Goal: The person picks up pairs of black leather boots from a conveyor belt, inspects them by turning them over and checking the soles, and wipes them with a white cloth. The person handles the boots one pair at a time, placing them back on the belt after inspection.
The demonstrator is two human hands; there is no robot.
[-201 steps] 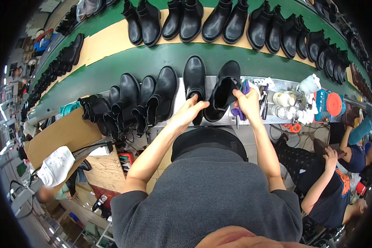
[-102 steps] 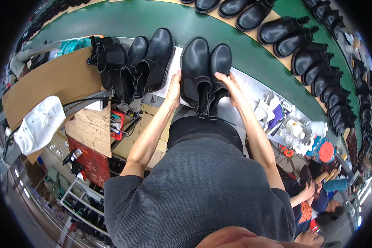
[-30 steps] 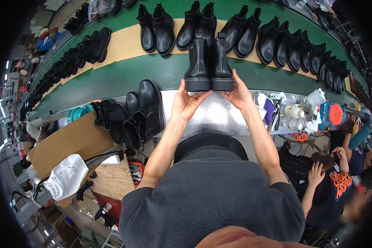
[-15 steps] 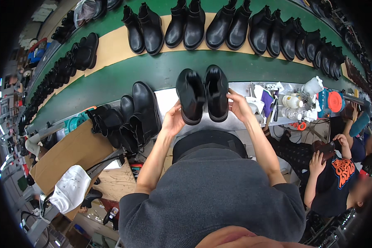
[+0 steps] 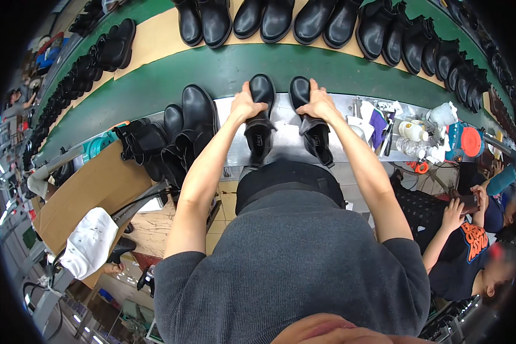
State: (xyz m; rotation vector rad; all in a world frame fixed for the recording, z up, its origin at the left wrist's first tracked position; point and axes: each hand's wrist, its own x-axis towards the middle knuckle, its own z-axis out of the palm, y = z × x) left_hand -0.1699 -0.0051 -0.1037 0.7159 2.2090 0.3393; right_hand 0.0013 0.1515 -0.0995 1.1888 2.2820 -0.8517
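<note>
- Head view: the left hand (image 5: 248,108) grips the left boot (image 5: 262,90), a black ankle boot, from the outer side. The thumb crosses the instep; the other fingers lie along the outer edge toward the toe.
- The right hand (image 5: 320,104) grips the right boot (image 5: 299,93), a matching black ankle boot, from the outer side. The thumb lies on the instep; the other fingers lie along the outer edge beside the toe.
- Finger state, both hands: each boot is clasped between the thumb and the other fingers.
- Boot position: both are at the metal worktop (image 5: 286,135), directly in front of the person (image 5: 292,258). Toes point away, over the edge of the green surface (image 5: 327,70); shaft openings face the person. It cannot be told whether the soles make full contact.
- Boot spacing: a gap separates the pair. The right boot is angled, toe nearer the left boot than its shaft.
- Left of the left hand: a group of black boots (image 5: 198,108), with a cardboard sheet (image 5: 89,198) and a white cloth (image 5: 90,241) farther left.
- Right of the right hand: a purple cloth (image 5: 378,122), a white bottle (image 5: 411,131) and a red-orange lid (image 5: 472,142).
- Far side: a row of black boots (image 5: 278,22) stands on a cardboard strip (image 5: 155,41).
</note>
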